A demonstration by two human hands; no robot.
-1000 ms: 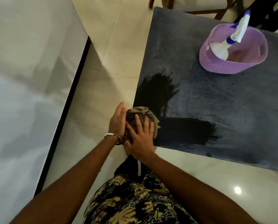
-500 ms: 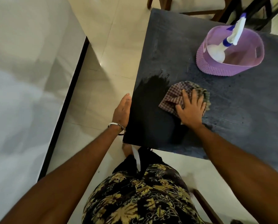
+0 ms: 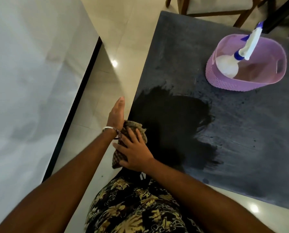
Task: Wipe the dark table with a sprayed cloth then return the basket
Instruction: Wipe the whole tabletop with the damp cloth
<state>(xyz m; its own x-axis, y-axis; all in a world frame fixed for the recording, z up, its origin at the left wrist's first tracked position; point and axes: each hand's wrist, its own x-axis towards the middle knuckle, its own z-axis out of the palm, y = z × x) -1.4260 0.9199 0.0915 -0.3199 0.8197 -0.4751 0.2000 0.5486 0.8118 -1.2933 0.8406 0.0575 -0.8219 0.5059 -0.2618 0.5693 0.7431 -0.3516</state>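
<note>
The dark table [image 3: 182, 52] fills the right half of the head view, dusty grey with a black wiped patch near its near-left corner. At that corner my right hand [image 3: 135, 148] presses flat on a checked cloth [image 3: 133, 127] that hangs partly over the edge. My left hand [image 3: 116, 113] is held edge-on with straight fingers beside the table's left edge, touching the cloth at the wrist. A purple basket [image 3: 228, 81] stands at the far right of the table with a white spray bottle [image 3: 246, 47] leaning in it.
A large white surface with a black edge [image 3: 31, 81] runs along the left, with a strip of tiled floor [image 3: 106, 64] between it and the table. Wooden chair legs [image 3: 207, 12] stand beyond the table's far edge.
My right hand has dragged the cloth from the middle of the table back to the near-left corner, widening the black wiped patch. My left hand stays at the table's left edge.
</note>
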